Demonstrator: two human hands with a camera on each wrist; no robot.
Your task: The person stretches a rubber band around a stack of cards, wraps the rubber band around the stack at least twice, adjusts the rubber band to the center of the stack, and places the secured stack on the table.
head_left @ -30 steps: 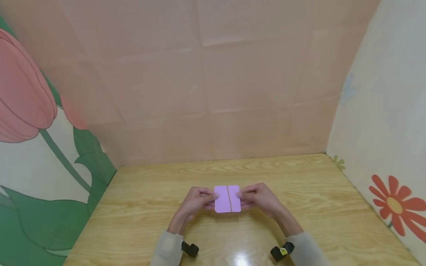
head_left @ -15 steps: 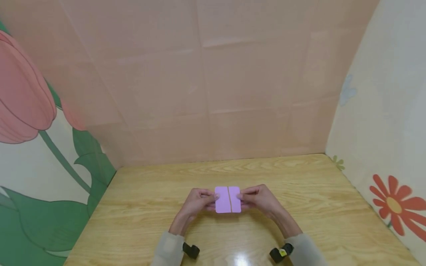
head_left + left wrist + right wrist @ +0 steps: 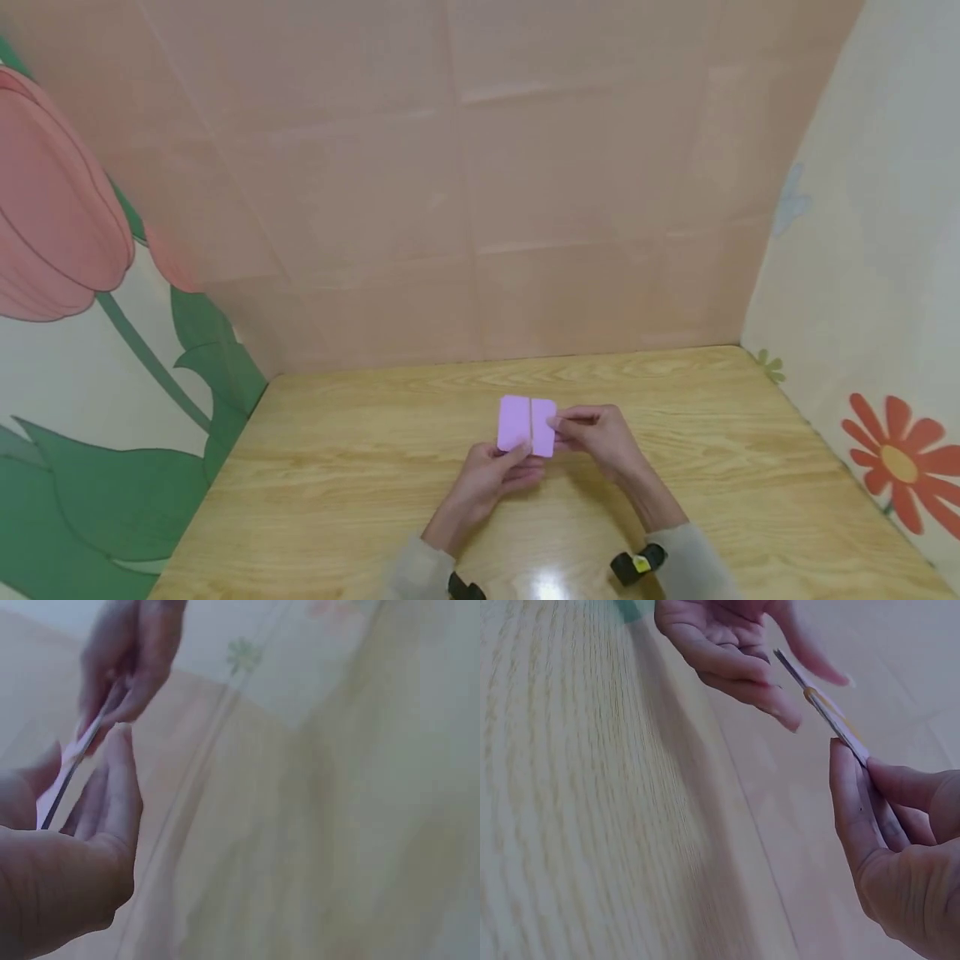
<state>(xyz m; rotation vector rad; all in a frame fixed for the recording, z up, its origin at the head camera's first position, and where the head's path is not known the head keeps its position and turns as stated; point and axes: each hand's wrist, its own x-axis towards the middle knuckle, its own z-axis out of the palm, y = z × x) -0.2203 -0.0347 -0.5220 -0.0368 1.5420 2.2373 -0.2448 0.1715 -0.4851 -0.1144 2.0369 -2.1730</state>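
Note:
A thin stack of purple cards [image 3: 513,421] is held up above the wooden table, with a tan rubber band [image 3: 531,427] running round its middle. My right hand [image 3: 609,443] pinches the stack's right edge between thumb and fingers. The left hand [image 3: 480,485] is at the lower edge, its thumb in front of the cards. Seen edge-on in the right wrist view, the card stack [image 3: 826,711] passes between the left hand's [image 3: 724,645] spread thumb and fingers, with a gap on the finger side. In the left wrist view too, those fingers stand apart from the cards.
The light wood table [image 3: 337,442] extends around both hands. A plain pinkish sheet [image 3: 465,208] rises at its back edge. Walls with painted flowers flank it: a tulip [image 3: 60,200] on the left, a red flower [image 3: 900,462] on the right.
The left hand has left the cards' left edge and moved right to the lower edge, its grip loosened. The stack has risen slightly and shifted right, still pinched by the right hand.

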